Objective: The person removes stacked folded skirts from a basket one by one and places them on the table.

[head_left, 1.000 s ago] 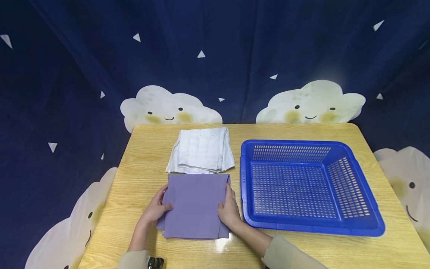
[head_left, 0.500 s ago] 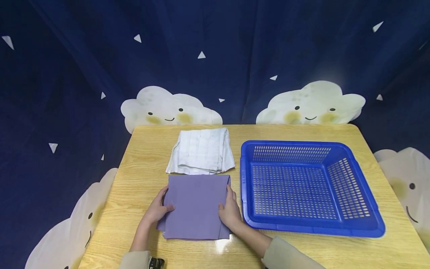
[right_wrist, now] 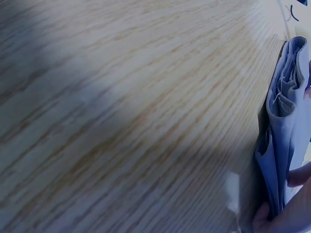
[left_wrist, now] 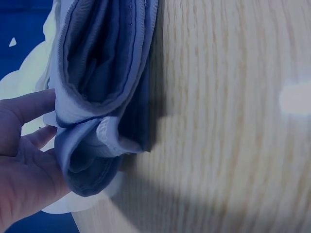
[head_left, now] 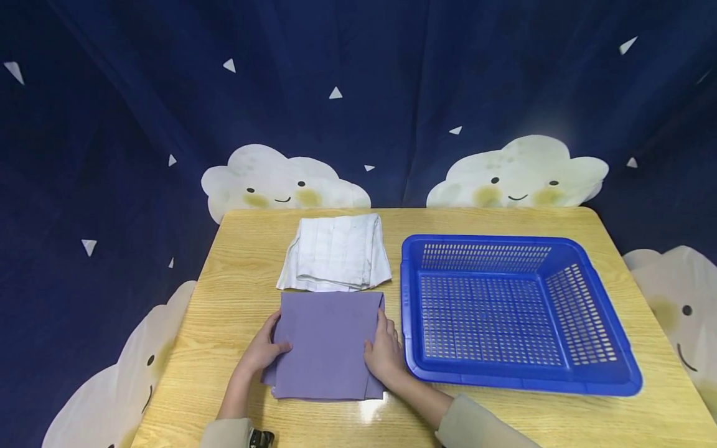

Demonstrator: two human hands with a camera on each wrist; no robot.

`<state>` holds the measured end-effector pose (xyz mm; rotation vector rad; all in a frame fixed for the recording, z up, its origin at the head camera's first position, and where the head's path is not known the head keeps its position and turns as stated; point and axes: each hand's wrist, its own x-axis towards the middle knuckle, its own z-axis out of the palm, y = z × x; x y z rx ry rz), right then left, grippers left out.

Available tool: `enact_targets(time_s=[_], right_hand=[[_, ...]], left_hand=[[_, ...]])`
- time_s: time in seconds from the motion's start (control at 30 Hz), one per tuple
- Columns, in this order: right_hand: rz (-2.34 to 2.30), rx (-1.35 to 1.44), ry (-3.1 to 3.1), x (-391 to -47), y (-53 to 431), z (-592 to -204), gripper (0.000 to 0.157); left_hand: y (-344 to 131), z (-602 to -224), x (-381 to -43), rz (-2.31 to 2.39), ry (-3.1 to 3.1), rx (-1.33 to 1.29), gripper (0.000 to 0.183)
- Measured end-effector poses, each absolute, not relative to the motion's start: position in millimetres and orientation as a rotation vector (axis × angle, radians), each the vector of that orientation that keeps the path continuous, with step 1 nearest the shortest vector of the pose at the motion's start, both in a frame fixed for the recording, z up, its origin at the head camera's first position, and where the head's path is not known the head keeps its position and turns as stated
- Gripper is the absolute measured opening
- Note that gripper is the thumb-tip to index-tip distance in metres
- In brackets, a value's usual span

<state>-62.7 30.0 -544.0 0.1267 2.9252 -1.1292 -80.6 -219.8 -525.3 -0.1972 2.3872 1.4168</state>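
A folded purple cloth (head_left: 327,345) lies in a thick square near the front of the table. My left hand (head_left: 261,350) holds its left side, thumb on the top face and fingers along the edge. At the opposite side my right hand (head_left: 385,356) grips it the same way, with the thumb on top. Rolled layers and stitched hems of the purple cloth (left_wrist: 92,109) show in the left wrist view, beside the left hand (left_wrist: 29,165). In the right wrist view, fingers (right_wrist: 296,206) of the right hand are at the near end of the stack.
Just behind the purple cloth lies a folded white cloth (head_left: 336,249). A blue plastic basket (head_left: 411,311) with slotted walls stands to the right, close to the right forearm. The wooden table (head_left: 224,274) backs onto a dark blue curtain (head_left: 358,124) printed with clouds.
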Motion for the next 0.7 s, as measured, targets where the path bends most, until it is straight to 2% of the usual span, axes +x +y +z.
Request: enact_targets(time_s=[0.37,0.7], right_hand=[[-1.115,0.082,2.981,-61.8,30.0,-546.4,0.071],[-1.116,-0.07,3.013,-58.2,30.0,-538.5,0.082]], left_hand=[[-215.7,-526.1,-79.7,1.34,2.515,-0.156,0.075],[-212.8,-526.9,-80.4,1.185,2.645,-0.155,0.068]])
